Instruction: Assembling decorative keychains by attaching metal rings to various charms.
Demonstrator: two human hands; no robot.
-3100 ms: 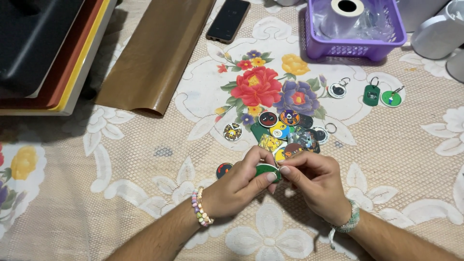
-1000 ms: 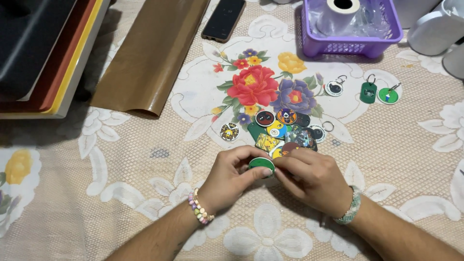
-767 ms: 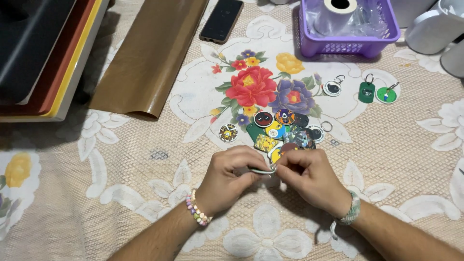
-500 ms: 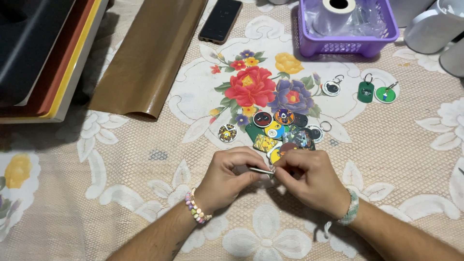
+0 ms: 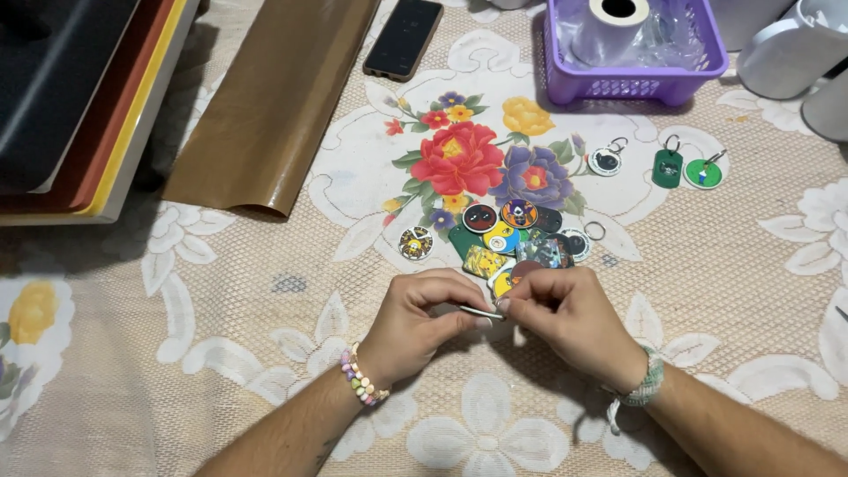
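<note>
My left hand point(image 5: 424, 322) and my right hand point(image 5: 570, 318) meet over the floral tablecloth, both pinching a thin flat disc point(image 5: 481, 311) seen edge-on between the fingertips. Just beyond my hands lies a pile of printed round and rectangular tags point(image 5: 512, 238). One round tag point(image 5: 415, 243) sits apart to the left of the pile. Three finished keychains with rings lie farther right: a white round one point(image 5: 606, 161), a green rectangular one point(image 5: 668, 166) and a green round one point(image 5: 703, 172). A loose metal ring point(image 5: 595, 230) rests beside the pile.
A purple basket point(image 5: 636, 79) with a tape roll stands at the back. A black phone point(image 5: 404, 37) lies at the back centre, a brown sheet point(image 5: 274, 97) to its left, stacked trays point(image 5: 71, 106) at far left, and white mugs point(image 5: 786, 53) at the back right.
The green round disc I held face-up has been turned edge-on between my fingers. My hands stayed in the same spot near the pile.
</note>
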